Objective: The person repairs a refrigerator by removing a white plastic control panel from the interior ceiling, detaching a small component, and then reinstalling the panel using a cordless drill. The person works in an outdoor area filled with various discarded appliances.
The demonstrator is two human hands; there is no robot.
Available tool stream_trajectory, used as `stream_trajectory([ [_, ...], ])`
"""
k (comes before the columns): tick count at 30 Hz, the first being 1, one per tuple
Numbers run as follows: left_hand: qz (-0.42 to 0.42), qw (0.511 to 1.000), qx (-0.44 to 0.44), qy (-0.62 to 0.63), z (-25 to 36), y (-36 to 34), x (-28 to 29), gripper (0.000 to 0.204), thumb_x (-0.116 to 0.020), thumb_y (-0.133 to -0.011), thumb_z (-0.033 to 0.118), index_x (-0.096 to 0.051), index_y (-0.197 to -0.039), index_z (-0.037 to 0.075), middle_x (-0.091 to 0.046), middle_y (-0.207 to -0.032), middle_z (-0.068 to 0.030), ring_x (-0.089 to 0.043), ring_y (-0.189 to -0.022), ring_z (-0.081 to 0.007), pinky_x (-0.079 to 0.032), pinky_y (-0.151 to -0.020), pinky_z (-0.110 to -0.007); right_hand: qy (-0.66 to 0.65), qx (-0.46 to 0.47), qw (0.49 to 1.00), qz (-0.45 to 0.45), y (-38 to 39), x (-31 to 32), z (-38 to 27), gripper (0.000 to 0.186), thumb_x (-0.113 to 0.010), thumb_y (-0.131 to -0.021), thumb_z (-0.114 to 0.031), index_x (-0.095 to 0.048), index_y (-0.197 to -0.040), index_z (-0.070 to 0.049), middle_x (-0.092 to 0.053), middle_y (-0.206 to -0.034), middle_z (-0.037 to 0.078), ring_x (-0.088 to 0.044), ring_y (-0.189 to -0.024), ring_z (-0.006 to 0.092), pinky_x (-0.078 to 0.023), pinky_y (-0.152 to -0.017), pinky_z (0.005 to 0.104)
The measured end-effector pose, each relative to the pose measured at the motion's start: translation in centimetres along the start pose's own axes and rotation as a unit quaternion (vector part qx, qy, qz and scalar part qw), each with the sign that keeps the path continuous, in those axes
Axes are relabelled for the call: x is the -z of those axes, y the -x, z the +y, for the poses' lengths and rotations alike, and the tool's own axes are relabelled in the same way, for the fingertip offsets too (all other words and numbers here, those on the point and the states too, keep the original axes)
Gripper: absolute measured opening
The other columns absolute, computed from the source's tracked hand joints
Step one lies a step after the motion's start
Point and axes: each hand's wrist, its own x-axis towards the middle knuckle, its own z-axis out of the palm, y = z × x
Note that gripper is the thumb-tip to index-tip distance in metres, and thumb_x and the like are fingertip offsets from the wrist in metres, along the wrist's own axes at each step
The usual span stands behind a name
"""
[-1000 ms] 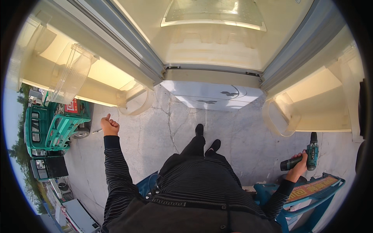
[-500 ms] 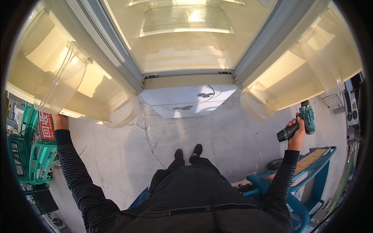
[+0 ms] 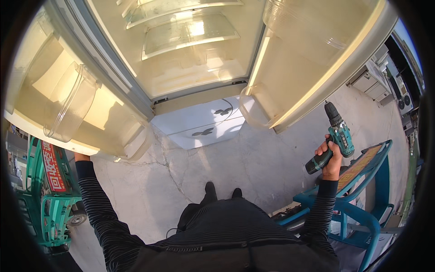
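A refrigerator with two doors stands ahead of me, its cream interior (image 3: 190,72) in view with shelves. My right hand (image 3: 334,162) is wrapped round the grip of a green and black cordless drill (image 3: 343,139), whose chuck points forward, away from me. The right door (image 3: 312,68) stands partly open, a short way left of the drill and apart from it. My left hand (image 3: 82,157) is at the bottom edge of the left door (image 3: 97,129), which hides its fingers. Clear plastic bins (image 3: 72,106) are fixed to the inner side of the doors.
A white lower front panel (image 3: 199,127) with dark flower shapes lies below the doors. Beyond my right arm is a blue metal-framed cart (image 3: 362,217). A green three-wheeled vehicle (image 3: 54,213) with a red sign stands at left. Appliances line the far right, and the concrete floor (image 3: 253,167) is cracked.
The right door has swung partway inward. My right hand and the drill have come out from beside it, shifting left and slightly nearer. The whole view has turned a little to the right.
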Motion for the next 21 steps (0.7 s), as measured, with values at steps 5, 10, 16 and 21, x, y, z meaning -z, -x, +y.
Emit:
stream_trajectory([
  [5, 0.153, 0.987, -0.032, -0.03, -4.0, 6.4, -12.7, 0.05, -0.042, -0.11, 0.04, -0.046, -0.147, 0.007, -0.057, -0.141, -0.012, -0.056, -0.129, -0.0269, -0.049, -0.107, -0.043, -0.086, -0.01, 0.996, -0.019, 2.5, 0.1, 2.7, 0.037, -0.064, -0.091, -0.024, -0.056, -0.122, -0.004, -0.052, -0.074, 0.002, -0.056, -0.065, 0.0174, -0.05, -0.069, 0.036],
  [10, 0.335, 0.929, -0.028, -0.154, -5.3, 10.4, -38.5, 0.03, -0.047, -0.107, 0.04, -0.062, -0.108, 0.013, -0.062, -0.083, 0.0042, -0.057, -0.065, -0.0073, -0.042, -0.051, -0.025, -0.045, -0.028, 0.997, -0.047, 3.6, 1.6, 5.3, 0.037, -0.062, -0.093, -0.022, -0.056, -0.123, -0.001, -0.053, -0.075, 0.004, -0.057, -0.065, 0.0176, -0.051, -0.069, 0.0356],
  [16, 0.232, 0.943, -0.033, -0.237, -7.1, 13.0, -48.3, 0.032, -0.053, -0.104, 0.027, -0.052, -0.074, 0.017, -0.033, -0.057, 0.0097, -0.028, -0.048, -0.0025, -0.019, -0.042, -0.023, -0.011, -0.019, 0.996, -0.082, 4.1, 1.7, 5.4, 0.038, -0.061, -0.091, -0.016, -0.058, -0.122, 0.006, -0.055, -0.074, 0.007, -0.059, -0.065, 0.0188, -0.052, -0.066, 0.0336],
  [21, 0.171, 0.916, -0.075, -0.356, -7.5, 10.9, -53.4, 0.03, -0.06, -0.103, 0.022, -0.067, -0.079, 0.006, -0.05, -0.063, 0.0084, -0.035, -0.055, -0.0012, -0.028, -0.05, -0.023, 0.002, 0.013, 0.996, -0.088, 4.8, 1.3, 4.3, 0.038, -0.062, -0.09, -0.016, -0.06, -0.12, 0.006, -0.056, -0.074, 0.006, -0.06, -0.065, 0.0185, -0.052, -0.066, 0.0329],
])
